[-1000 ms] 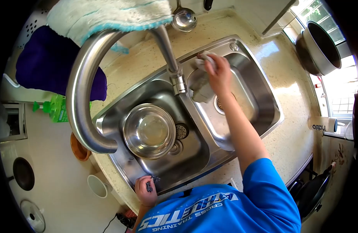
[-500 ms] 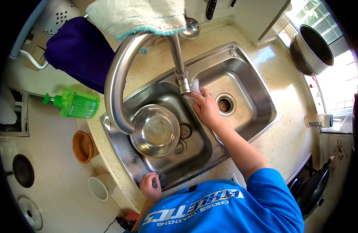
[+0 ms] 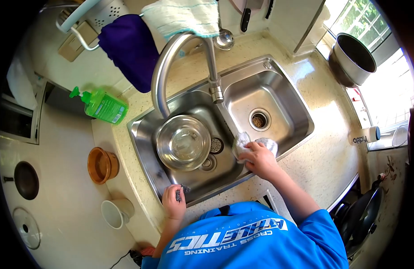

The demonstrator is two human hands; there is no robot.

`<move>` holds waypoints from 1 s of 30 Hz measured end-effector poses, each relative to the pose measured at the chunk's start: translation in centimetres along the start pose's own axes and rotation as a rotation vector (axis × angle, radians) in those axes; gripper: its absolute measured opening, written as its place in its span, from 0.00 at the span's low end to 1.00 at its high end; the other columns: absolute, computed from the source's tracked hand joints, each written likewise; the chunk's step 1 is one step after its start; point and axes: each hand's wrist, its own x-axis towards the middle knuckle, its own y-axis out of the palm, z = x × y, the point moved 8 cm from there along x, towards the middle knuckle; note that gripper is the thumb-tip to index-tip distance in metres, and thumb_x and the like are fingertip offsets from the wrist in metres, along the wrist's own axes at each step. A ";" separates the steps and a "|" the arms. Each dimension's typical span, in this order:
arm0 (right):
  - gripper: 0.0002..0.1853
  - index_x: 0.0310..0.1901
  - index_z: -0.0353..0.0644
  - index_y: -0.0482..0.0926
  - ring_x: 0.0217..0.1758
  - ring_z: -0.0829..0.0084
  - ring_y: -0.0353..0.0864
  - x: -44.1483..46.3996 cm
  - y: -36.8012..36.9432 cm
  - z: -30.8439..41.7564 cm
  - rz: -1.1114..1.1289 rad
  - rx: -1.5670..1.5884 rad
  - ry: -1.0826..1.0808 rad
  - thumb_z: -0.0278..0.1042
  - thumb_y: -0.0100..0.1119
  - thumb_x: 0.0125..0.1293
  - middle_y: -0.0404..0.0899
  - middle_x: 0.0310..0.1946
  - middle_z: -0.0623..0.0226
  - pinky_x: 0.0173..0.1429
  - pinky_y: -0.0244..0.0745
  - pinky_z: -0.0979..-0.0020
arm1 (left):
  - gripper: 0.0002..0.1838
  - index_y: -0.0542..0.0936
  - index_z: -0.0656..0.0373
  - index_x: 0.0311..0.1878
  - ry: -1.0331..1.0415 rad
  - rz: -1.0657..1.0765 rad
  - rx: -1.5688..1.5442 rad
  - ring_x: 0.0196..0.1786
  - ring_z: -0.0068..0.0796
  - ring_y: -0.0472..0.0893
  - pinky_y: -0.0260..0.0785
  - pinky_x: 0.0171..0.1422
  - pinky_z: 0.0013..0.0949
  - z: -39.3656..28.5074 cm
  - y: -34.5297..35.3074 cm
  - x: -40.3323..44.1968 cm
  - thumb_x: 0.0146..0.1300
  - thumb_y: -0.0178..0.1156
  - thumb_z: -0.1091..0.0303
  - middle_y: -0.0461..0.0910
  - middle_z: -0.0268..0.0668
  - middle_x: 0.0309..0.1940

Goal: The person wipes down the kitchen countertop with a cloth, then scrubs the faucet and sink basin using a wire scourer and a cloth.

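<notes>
My left hand (image 3: 174,204) is closed around a dark grey wire scourer (image 3: 184,188), at the near left rim of the sink. My right hand (image 3: 260,160) presses a greyish white cloth (image 3: 241,142) onto the near end of the divider between the basins; the cloth bulges out on both sides of my fingers. In the left basin (image 3: 225,172) of the steel double sink rests a round, shiny bowl (image 3: 164,150) that looks see-through. The right basin (image 3: 278,112) has a round drain strainer (image 3: 259,119).
A curved steel faucet (image 3: 159,85) arches over the left basin, with a towel (image 3: 184,18) above it. Green soap bottle (image 3: 107,106), purple cloth (image 3: 130,49), brown pot (image 3: 102,166) and white mug (image 3: 117,213) are on the left. A cooking pot (image 3: 356,58) stands by the window.
My right hand has slid the cloth along the divider, from beside the faucet toward me. My left hand stays at the near left rim with the scourer. The view has shifted slightly.
</notes>
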 end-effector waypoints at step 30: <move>0.15 0.40 0.55 0.84 0.44 0.59 0.80 3.2 2.2 2.9 -0.102 -0.118 0.040 0.34 0.67 0.46 0.78 0.41 0.66 0.46 0.79 0.61 | 0.09 0.75 0.61 0.35 -0.032 -0.017 -0.243 0.38 0.41 0.80 0.72 0.45 0.36 -0.3 -1.3 1.7 0.53 0.64 0.82 0.81 0.41 0.34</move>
